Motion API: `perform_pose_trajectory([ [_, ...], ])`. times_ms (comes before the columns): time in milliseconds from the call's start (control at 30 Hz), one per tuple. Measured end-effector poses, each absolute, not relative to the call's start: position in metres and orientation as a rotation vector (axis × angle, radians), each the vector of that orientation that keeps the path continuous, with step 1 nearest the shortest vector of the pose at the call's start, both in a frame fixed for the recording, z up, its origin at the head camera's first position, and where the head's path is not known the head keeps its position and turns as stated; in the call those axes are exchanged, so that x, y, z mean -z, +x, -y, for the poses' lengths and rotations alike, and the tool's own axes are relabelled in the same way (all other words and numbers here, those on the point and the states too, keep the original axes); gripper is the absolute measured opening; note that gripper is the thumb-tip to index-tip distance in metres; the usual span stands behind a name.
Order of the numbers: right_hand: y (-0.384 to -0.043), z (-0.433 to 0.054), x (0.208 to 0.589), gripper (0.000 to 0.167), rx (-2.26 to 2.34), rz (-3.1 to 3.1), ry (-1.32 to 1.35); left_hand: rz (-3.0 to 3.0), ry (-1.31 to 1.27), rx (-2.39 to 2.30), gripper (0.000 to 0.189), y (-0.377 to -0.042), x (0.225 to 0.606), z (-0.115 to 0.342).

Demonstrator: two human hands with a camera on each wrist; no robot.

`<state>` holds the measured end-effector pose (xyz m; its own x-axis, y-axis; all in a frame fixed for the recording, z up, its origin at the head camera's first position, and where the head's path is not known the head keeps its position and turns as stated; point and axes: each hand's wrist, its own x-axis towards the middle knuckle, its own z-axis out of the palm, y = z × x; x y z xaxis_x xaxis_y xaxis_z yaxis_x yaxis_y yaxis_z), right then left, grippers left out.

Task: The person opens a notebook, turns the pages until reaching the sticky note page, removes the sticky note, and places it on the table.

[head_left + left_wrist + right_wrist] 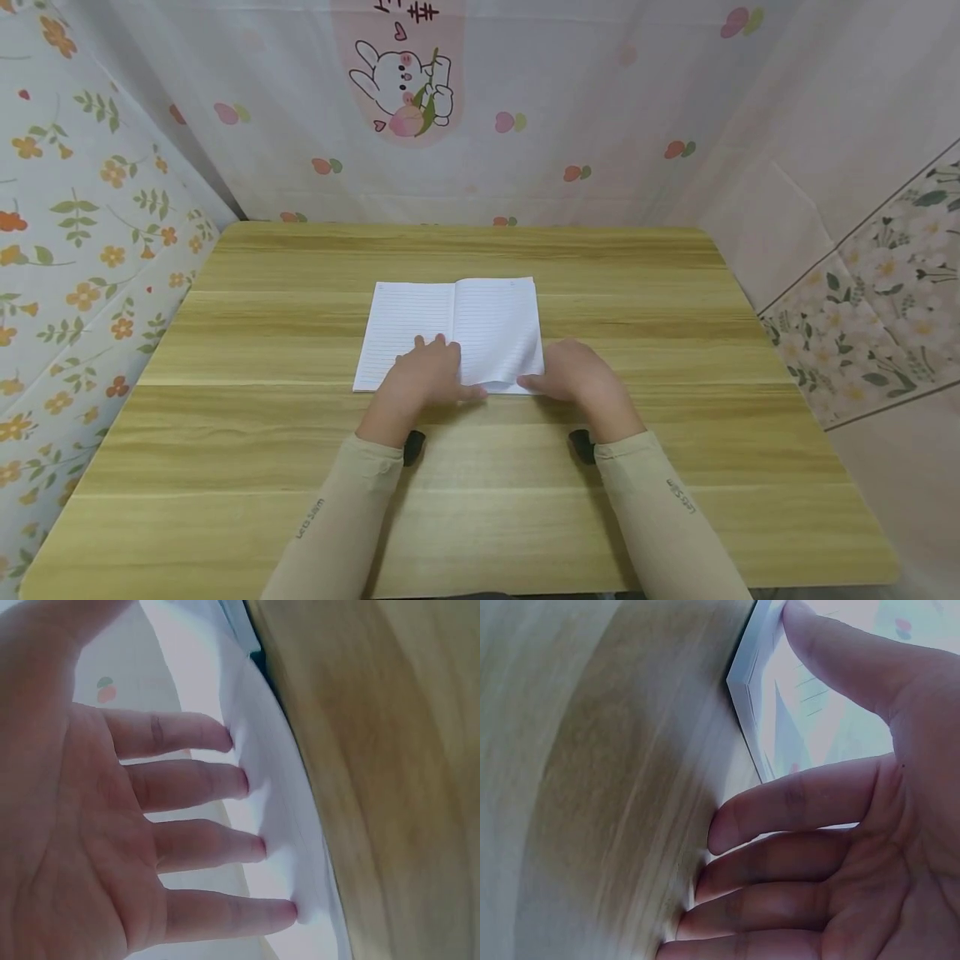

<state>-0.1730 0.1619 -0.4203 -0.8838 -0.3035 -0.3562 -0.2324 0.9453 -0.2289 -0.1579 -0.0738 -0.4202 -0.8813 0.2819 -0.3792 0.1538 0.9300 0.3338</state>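
An open notebook [491, 321] with lined white pages lies flat on the wooden table, its spine running away from me. My left hand [426, 371] rests on the lower left page near the fold. In the left wrist view its fingers [202, 780] are spread and fairly straight, tips touching the paper. My right hand [577, 371] is at the lower right corner. Its thumb [832, 645] touches the page there, while the other fingers [757, 900] rest on the table beside the notebook. The right page bulges slightly near its lower edge.
The wooden table [675, 500] extends around the notebook on all sides. A printed curtain [600, 100] hangs behind its far edge. Floral cloth [90, 250] borders the left side, and more patterned cloth [885, 300] the right.
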Motion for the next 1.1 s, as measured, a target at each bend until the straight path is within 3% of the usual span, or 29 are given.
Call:
perform_pose_trajectory([
  [433, -0.176, -0.164, 0.418, 0.05, 0.266, -2.676, -0.367, -2.601, 0.481, -0.455, 0.059, -0.168, 0.421, 0.089],
  [567, -0.176, -0.164, 0.417, 0.053, 0.24, -2.679, -0.39, -2.648, 0.374, -0.647, 0.058, -0.167, 0.422, 0.096],
  [700, -0.176, -0.164, 0.418, 0.054, 0.227, -2.666, -0.408, -2.83, 0.106, -0.901, 0.085, -0.162, 0.421, 0.1],
  [800, -0.177, -0.164, 0.419, 0.053, 0.223, -2.66, -0.405, -3.024, 0.076, -0.693, 0.093, -0.156, 0.418, 0.1],
  [933, -0.177, -0.164, 0.42, 0.052, 0.221, -2.66, -0.4, -3.124, 0.337, -0.138, 0.069, -0.147, 0.417, 0.097],
  [1100, -0.177, -0.164, 0.42, 0.051, 0.214, -2.657, -0.398, -3.022, 0.518, -0.019, 0.044, -0.141, 0.421, 0.092],
])
